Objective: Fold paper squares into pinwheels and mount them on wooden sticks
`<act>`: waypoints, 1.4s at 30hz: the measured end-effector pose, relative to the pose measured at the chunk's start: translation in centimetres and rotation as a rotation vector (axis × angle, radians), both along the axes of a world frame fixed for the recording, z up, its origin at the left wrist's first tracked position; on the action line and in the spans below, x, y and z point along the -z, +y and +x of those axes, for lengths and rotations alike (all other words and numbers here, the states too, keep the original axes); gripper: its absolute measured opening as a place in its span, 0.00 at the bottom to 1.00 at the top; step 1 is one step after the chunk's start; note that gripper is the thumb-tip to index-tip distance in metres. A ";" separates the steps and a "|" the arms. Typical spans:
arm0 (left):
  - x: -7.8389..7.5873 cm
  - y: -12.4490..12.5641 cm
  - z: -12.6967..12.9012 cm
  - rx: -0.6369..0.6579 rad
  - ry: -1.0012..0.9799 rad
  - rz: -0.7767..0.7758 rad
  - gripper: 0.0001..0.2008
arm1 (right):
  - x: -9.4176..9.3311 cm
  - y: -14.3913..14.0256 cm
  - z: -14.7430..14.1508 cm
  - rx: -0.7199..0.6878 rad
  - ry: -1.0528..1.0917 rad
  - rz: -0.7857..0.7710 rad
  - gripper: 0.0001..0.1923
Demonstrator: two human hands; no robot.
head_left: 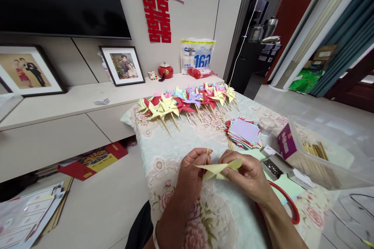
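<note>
Over the near part of the table, both of my hands are closed around parts of one pale yellow paper pinwheel [215, 169]. Between the fingers of my left hand [194, 165] is a thin wooden stick [207, 151], its tip poking up beside the paper. My right hand [247, 169] pinches the folded yellow paper on its right side. Where stick and paper meet is hidden by the fingers. Farther back on the table lie several finished pinwheels [194, 96] in yellow, red, purple, pink and blue, their sticks pointing toward me.
Right of my hands are a stack of coloured paper squares [245, 130], a small box of metal pins [272, 168], a round clear container [266, 124], a red ring-shaped handle [288, 198] and a clear plastic bin [324, 163] holding wooden sticks. A white cabinet [78, 103] stands behind the flowered tablecloth [163, 155].
</note>
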State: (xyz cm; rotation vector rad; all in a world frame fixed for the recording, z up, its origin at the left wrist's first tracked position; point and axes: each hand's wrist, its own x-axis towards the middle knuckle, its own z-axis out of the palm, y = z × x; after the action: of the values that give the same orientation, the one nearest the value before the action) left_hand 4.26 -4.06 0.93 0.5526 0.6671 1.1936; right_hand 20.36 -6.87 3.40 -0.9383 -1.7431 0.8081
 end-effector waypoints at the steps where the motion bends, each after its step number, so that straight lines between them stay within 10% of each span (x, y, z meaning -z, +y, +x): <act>1: 0.1 0.0 0.0 0.005 0.003 0.003 0.14 | -0.2 0.0 -0.2 0.014 -0.024 0.060 0.04; 11: -0.1 -0.4 0.2 0.016 0.124 0.069 0.14 | -1.3 0.0 -1.3 0.172 -0.174 0.412 0.08; 42: 1.0 -0.3 0.0 -0.026 0.200 0.382 0.09 | -1.2 -0.5 -1.6 0.212 -0.244 0.541 0.13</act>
State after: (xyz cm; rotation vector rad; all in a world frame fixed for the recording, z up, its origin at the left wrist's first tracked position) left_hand 4.22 -4.37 -0.05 0.9960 0.6182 1.3097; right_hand 18.72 -7.41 4.60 -0.8489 -1.8927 0.0692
